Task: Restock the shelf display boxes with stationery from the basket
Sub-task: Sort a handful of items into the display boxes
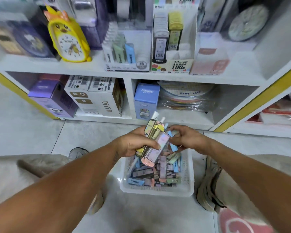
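Note:
A white plastic basket sits on the floor between my feet, full of several pastel lead cases in pink, blue, green and purple. My left hand is closed around a bundle of lead cases, yellow- and pink-capped, held above the basket's far edge. My right hand touches the right side of that bundle, fingers curled on a blue case. On the upper shelf stand two display boxes: one with white, green and blue cases, one with black and yellow cases.
A yellow chick clock stands left of the display boxes, a pink box to their right. The lower shelf holds purple, white and blue cartons and a bagged round stack. My shoes flank the basket on the tile floor.

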